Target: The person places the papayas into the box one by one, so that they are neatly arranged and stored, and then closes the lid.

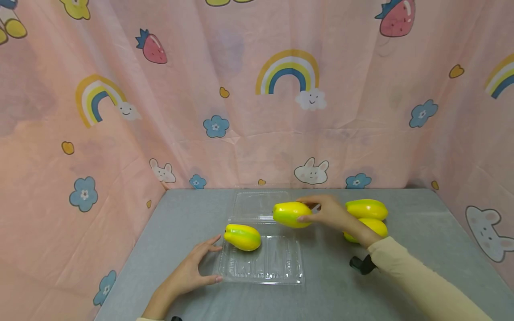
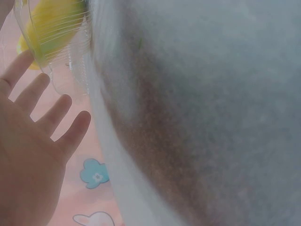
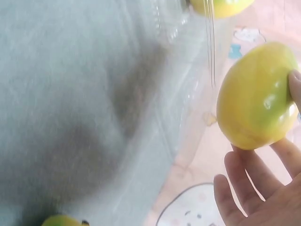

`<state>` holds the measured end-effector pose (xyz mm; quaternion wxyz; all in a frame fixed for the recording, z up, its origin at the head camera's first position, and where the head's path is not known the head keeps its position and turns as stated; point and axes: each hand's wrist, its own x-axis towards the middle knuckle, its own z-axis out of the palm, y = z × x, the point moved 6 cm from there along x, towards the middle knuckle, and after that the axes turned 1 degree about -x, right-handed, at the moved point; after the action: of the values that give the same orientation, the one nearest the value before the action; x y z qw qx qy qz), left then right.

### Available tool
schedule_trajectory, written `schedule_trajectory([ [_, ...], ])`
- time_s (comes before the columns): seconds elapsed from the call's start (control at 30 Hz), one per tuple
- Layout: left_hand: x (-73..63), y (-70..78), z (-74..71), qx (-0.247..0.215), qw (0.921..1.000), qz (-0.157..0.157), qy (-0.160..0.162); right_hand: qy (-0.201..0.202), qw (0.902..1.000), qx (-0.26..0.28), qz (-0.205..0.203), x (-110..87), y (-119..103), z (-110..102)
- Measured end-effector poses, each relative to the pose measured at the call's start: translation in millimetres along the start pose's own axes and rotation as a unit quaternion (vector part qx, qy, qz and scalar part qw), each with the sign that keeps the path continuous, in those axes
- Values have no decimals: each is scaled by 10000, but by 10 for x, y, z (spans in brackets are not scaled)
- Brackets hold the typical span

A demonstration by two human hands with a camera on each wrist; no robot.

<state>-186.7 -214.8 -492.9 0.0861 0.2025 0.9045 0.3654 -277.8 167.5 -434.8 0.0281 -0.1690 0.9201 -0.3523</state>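
My right hand (image 1: 327,214) grips a yellow-green papaya (image 1: 290,214) at its right end, thumb on the near side and fingers behind. In the right wrist view that papaya (image 3: 256,96) is held above the table. A clear plastic clamshell box (image 1: 277,263) lies with its lid (image 1: 257,203) folded back. Another papaya (image 1: 242,237) sits in the tray's far left part. At the tray's left edge is my left hand (image 1: 192,267), fingers spread and fairly straight, fingertips right at the rim. The left wrist view shows this hand (image 2: 33,146) holding nothing.
Two more papayas, a far one (image 1: 367,209) and a near one (image 1: 373,228), lie together on the right of the grey table (image 1: 433,267), partly behind my right forearm. A black wrist mount (image 1: 362,265) shows beneath the right sleeve. A pink patterned curtain (image 1: 241,160) hangs along the back and sides.
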Motion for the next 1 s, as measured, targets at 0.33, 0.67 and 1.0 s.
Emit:
schedule_trajectory([
  [0.33,-1,-11,0,-27,10000,-31,-8,80,9999,143,-17,-31,-168,146],
  [0.67,6,-21,5,7,10000,23,31,89,9987,496,-105,-75,-276,365],
  [1.0,11,-38,9,70,9999,-5,95,107,9977,617,-278,-80,-314,529],
])
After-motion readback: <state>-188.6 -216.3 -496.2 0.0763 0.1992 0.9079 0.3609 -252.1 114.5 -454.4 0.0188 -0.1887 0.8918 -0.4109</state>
